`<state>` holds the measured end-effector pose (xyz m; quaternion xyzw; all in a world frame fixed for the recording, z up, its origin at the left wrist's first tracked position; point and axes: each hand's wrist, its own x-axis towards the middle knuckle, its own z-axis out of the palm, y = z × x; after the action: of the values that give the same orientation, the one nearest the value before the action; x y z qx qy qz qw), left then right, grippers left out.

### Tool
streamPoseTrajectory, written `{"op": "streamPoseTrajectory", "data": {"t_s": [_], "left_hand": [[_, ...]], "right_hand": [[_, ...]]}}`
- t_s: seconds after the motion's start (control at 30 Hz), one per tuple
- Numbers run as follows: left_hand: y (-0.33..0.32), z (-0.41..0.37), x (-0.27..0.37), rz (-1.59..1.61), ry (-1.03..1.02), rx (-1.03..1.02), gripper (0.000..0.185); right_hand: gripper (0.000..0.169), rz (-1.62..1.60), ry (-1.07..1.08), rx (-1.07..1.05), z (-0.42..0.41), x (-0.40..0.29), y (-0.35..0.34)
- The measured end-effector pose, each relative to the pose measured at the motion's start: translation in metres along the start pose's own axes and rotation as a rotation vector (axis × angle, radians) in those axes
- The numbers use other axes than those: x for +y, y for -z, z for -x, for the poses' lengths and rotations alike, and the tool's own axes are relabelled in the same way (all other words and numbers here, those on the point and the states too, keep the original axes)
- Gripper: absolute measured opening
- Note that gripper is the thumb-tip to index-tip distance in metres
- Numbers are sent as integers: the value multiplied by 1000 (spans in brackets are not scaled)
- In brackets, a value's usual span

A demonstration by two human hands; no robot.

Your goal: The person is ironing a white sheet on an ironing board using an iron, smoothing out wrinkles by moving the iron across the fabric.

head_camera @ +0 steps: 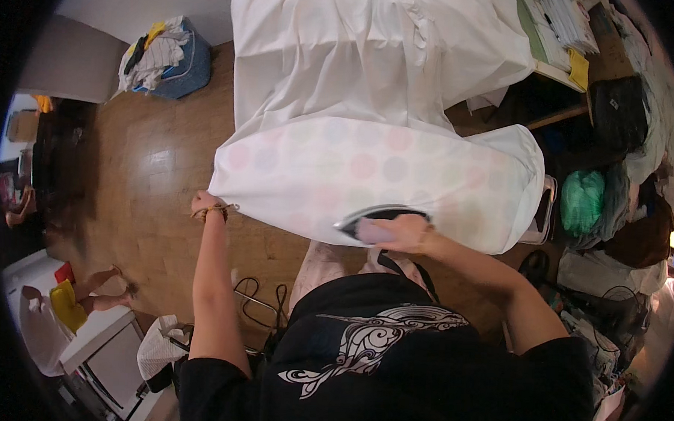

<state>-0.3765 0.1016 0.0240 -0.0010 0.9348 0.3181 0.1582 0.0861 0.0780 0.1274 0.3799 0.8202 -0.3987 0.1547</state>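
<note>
A large white cloth [342, 81] is draped over an ironing board whose cover of coloured dots shows through it. My right hand [406, 233] grips a clothes iron [382, 217], which lies on the cloth at the board's near edge, its pointed tip towards the left. At the board's left end, my left hand [203, 202] is closed on the edge of the white cloth, which it pulls taut. A cord bracelet circles that wrist. The far part of the cloth hangs in folds beyond the board.
A blue basket [199, 63] of clothes stands on the wooden floor at the back left. Folded cloths [565, 23] lie on a table at the back right. Bags, including a green one [581, 201], crowd the right side. Another person works at a white table [103, 336] at the lower left.
</note>
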Motion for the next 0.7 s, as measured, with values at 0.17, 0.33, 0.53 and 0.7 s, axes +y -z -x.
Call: {"op": "streamPoseTrajectory", "data": {"t_s": [0.17,0.33,0.53,0.7], "left_hand": [[7,4,4,-10,38,25,28],[-6,-14,-3,-100,53,-20,33],[-19,-54,-38,-74,44,-120,32],[-13,-25,-19,-4,18,-49,31]], "right_hand": [[57,-64,51,9,-73,-87,-2],[58,-94,30,107,-83,-91,-9],[53,-234,-277,410,17,13,-28],[55,-571,-712,969,118,126,-60]]}}
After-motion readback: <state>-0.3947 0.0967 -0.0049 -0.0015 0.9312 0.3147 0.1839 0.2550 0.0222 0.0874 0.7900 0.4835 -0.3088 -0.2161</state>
